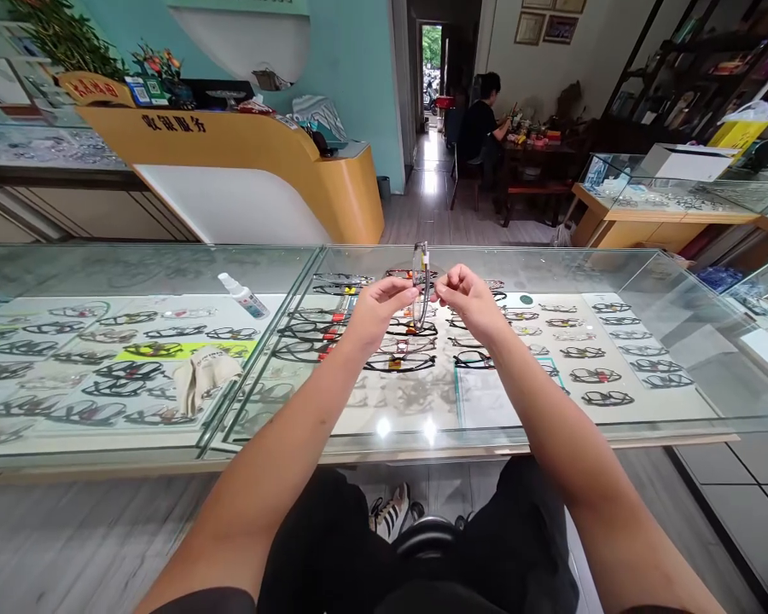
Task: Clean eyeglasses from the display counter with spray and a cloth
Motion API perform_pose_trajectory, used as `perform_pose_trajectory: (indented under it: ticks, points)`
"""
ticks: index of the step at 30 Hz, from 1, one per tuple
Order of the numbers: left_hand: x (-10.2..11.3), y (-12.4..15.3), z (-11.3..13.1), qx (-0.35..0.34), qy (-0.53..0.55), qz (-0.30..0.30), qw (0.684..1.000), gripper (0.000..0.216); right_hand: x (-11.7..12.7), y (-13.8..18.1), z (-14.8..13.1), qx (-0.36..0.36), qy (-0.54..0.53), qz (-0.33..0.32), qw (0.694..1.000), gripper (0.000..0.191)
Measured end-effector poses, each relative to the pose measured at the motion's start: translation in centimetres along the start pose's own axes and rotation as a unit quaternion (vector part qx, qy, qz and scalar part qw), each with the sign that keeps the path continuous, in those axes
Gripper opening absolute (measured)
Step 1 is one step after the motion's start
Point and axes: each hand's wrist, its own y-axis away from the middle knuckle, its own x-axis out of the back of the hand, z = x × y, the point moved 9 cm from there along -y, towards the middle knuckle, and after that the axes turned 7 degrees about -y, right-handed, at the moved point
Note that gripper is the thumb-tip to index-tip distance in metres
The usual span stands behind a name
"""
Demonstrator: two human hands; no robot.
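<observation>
A pair of thin-framed glasses is held upright above the glass display counter, turned edge-on to me. My left hand pinches it from the left and my right hand pinches it from the right, fingers closed on the frame. Both forearms reach forward over the counter's near edge. Under the glass below my hands lie rows of eyeglass frames.
A small spray bottle and a beige cleaning cloth lie on the left counter section. A yellow service desk stands beyond. A person in black sits at a far table. More glass cases stand right.
</observation>
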Motion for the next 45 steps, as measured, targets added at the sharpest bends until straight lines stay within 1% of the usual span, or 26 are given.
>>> perform_pose_trajectory:
  ticks: [5, 10, 12, 15, 17, 20, 24, 27, 31, 33, 38, 42, 45]
  points:
    - [-0.7, 0.3, -0.3, 0.01, 0.017, -0.006, 1.0, 0.045, -0.6, 0.0, 0.0, 0.02, 0.026, -0.027, 0.999, 0.06]
    - [-0.6, 0.4, 0.1, 0.0, 0.009, -0.006, 1.0, 0.041, -0.4, 0.1, 0.2, 0.015, 0.046, -0.005, 0.999, 0.065]
    - [-0.5, 0.3, 0.1, -0.002, 0.007, -0.004, 1.0, 0.039, -0.1, 0.2, 0.1, 0.015, 0.067, 0.02, 0.997, 0.061]
    - [-0.3, 0.2, -0.1, -0.001, 0.009, -0.004, 1.0, 0.039, 0.1, 0.4, -0.4, 0.022, 0.092, 0.041, 0.995, 0.046]
    - [-0.4, 0.1, -0.1, -0.002, 0.006, -0.006, 1.0, 0.04, -0.2, 0.5, -0.5, 0.021, 0.098, 0.029, 0.995, 0.04]
    - [-0.5, 0.2, 0.2, -0.012, -0.007, -0.009, 1.0, 0.042, -0.7, 0.5, -0.5, 0.022, 0.104, 0.008, 0.994, 0.038]
    - [-0.9, 0.4, 0.6, -0.022, -0.028, -0.02, 0.999, 0.043, -0.6, 0.3, -0.1, 0.015, 0.096, 0.001, 0.995, 0.036]
    - [-1.0, 0.4, 0.3, -0.021, -0.033, -0.026, 0.999, 0.043, -0.6, 0.2, 0.1, 0.012, 0.09, 0.004, 0.996, 0.033]
    - [-1.1, 0.3, -0.3, -0.014, -0.012, -0.029, 0.999, 0.046, -0.2, 0.2, -0.1, 0.021, 0.109, 0.026, 0.993, 0.028]
    - [-1.0, 0.2, -0.6, -0.003, 0.0, -0.024, 1.0, 0.049, 0.2, 0.2, -0.3, 0.028, 0.112, 0.047, 0.992, 0.026]
    - [0.0, 0.0, -0.3, 0.009, 0.066, 0.023, 0.998, 0.057, 2.1, 0.0, -0.8, 0.051, 0.097, 0.122, 0.986, 0.025]
    - [1.3, -0.3, 0.1, 0.004, 0.098, 0.065, 0.993, 0.059, 3.1, -0.1, -0.1, 0.023, 0.072, 0.158, 0.985, 0.028]
    - [1.9, -0.5, -0.2, 0.016, 0.111, 0.078, 0.991, 0.058, 3.3, 0.0, 0.8, -0.005, 0.047, 0.173, 0.984, 0.03]
